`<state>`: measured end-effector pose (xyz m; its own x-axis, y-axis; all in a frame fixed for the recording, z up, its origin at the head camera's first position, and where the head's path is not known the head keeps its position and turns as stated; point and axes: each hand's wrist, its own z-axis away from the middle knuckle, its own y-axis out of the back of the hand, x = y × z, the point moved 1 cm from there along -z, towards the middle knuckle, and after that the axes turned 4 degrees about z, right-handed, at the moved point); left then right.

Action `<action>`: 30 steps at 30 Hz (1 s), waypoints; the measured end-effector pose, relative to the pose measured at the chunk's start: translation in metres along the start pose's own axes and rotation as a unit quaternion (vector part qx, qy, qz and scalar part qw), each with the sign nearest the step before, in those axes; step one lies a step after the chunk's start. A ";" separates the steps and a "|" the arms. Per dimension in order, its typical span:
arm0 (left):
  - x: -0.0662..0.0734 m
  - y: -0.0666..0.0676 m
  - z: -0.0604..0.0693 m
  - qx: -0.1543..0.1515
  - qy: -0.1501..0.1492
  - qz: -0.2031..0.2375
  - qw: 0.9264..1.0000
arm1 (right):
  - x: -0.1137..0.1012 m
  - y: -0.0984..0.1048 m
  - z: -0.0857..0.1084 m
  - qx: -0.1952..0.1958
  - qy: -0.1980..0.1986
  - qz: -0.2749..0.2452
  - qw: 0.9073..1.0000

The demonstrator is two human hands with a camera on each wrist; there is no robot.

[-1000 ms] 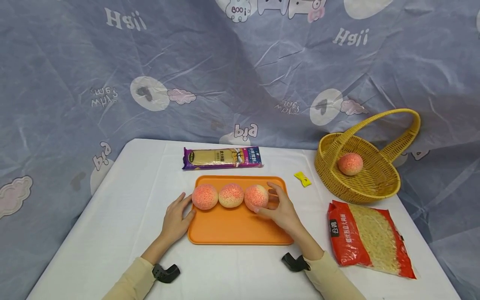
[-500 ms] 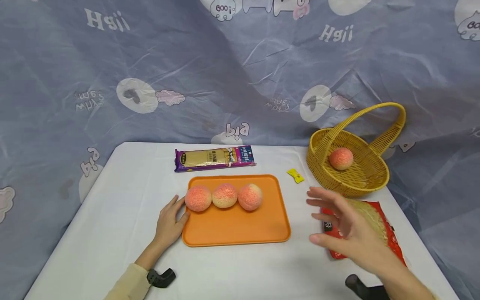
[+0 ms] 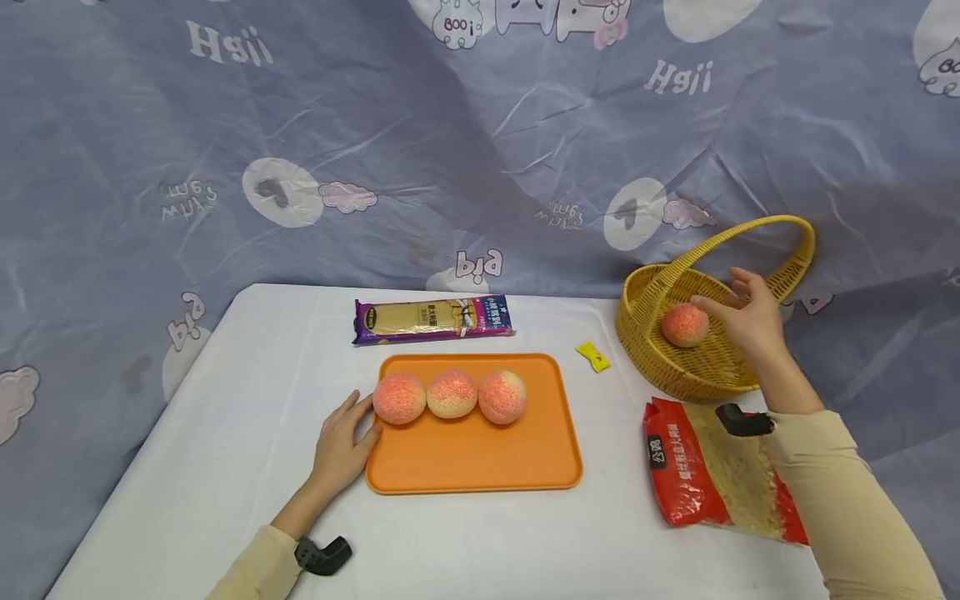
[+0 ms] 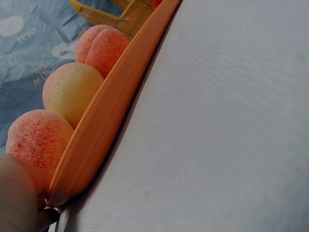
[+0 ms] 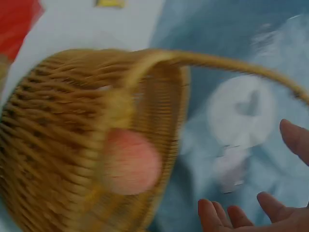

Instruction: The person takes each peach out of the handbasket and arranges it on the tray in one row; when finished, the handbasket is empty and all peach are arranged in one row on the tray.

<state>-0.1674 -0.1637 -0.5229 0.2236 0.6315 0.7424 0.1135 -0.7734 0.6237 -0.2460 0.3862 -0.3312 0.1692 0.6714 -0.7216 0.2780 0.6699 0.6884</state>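
Observation:
Three peaches, a left one (image 3: 400,398), a middle one (image 3: 452,393) and a right one (image 3: 502,397), sit in a row on the orange tray (image 3: 480,462). My left hand (image 3: 341,446) rests against the tray's left edge beside the left peach, its fingers fairly straight. Over the yellow wicker basket (image 3: 660,371), my right hand (image 3: 753,321) has its fingers and thumb spread apart, holding nothing. Another peach (image 3: 685,325) lies inside the basket, close to that thumb. In the right wrist view the fingertips (image 5: 208,215) are apart from the basketed peach (image 5: 133,162).
A purple pasta packet (image 3: 433,320) lies behind the tray. Between tray and basket is a small yellow wrapped candy (image 3: 594,357). A red bag of pasta (image 3: 716,467) lies under the right forearm, in front of the basket. The basket's tall handle (image 3: 797,250) arches beside the right hand.
My right hand has left the right peach on the tray, swung right past the red bag, and come over the basket. The left hand stays at the tray's edge.

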 end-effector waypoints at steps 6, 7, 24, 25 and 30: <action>-0.001 -0.001 -0.001 0.003 -0.005 -0.003 1.000 | 0.043 -0.027 -0.038 -0.009 -0.036 0.017 0.999; -0.001 -0.002 -0.001 0.004 -0.006 -0.002 1.000 | 0.048 -0.030 -0.041 -0.010 -0.044 0.020 0.999; 0.002 0.000 -0.001 0.007 -0.001 0.003 1.000 | 0.084 -0.053 -0.061 -0.014 -0.111 0.011 0.994; 0.002 0.000 0.000 0.006 0.000 0.004 1.000 | 0.084 -0.053 -0.060 -0.013 -0.111 0.011 0.994; 0.003 0.000 0.000 0.002 0.005 -0.002 1.000 | 0.082 -0.050 -0.057 -0.010 -0.121 0.012 0.993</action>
<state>-0.1665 -0.1623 -0.5207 0.2129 0.6355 0.7421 0.1189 -0.7708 0.6259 -0.2998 0.4256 -0.4203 0.3980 0.5923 -0.7006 0.2539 0.6627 0.7045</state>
